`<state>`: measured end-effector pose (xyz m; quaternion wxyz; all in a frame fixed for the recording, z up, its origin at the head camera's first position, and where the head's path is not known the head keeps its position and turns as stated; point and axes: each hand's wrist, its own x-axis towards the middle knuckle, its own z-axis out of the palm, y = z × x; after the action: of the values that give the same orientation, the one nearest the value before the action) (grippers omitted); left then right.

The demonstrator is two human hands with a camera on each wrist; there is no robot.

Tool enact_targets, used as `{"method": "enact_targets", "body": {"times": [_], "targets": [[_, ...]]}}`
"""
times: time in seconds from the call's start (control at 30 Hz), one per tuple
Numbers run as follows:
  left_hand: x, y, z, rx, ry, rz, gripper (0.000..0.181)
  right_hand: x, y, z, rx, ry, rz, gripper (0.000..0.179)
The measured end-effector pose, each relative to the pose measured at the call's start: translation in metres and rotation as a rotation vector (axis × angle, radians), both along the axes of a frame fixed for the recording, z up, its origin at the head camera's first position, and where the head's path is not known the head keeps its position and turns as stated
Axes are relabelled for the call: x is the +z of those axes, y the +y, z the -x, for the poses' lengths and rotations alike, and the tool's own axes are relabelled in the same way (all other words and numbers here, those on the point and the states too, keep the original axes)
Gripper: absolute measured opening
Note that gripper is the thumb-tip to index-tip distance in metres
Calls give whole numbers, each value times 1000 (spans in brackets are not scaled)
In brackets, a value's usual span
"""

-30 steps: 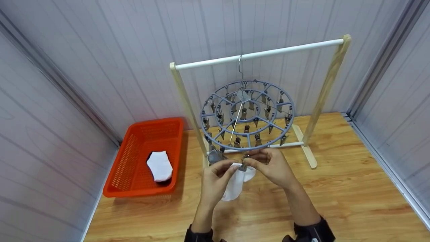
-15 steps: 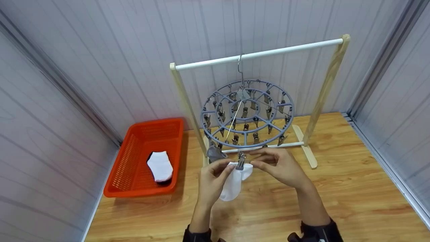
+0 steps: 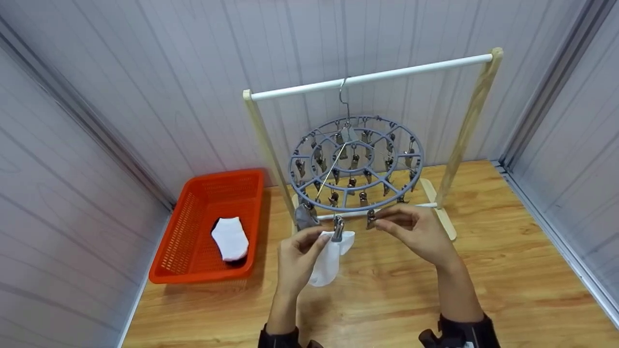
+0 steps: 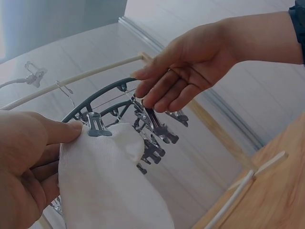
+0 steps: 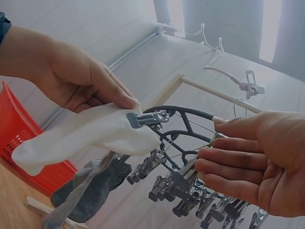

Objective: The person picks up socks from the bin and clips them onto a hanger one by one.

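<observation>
One white sock (image 3: 325, 263) hangs from a clip (image 3: 338, 231) at the ring's (image 3: 345, 199) front. My left hand (image 3: 296, 263) pinches its cuff; my right hand (image 3: 423, 234), thumb and fingers apart, has fingertips at a bare clip (image 3: 371, 220). I judge the clipping nearly finished; next calls for letting go. One grey sock (image 3: 304, 217) hangs too. One basket (image 3: 203, 278) holds one spare sock (image 3: 230, 239) over something dark (image 3: 237, 264).

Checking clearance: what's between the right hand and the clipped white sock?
Head view: one empty metal clip hangs there, beside the right hand; between that clip and the white sock, the gap looks bare.
</observation>
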<state>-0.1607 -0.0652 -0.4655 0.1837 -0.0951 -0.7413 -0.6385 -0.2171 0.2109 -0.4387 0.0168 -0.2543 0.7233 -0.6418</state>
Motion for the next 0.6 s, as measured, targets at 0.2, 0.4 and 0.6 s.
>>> {"method": "enact_targets", "body": {"times": [0.2,0.4,0.6], "targets": [[0,-6,0,0,-10,-7,11,0,-1,2,-62,-35,-27,25],[2,-9,0,10,-2,4,11,-1,-6,1,-84,-41,-77,24],[2,-9,0,18,-5,11,11,-5,-13,2,-105,-44,-100,30]]}}
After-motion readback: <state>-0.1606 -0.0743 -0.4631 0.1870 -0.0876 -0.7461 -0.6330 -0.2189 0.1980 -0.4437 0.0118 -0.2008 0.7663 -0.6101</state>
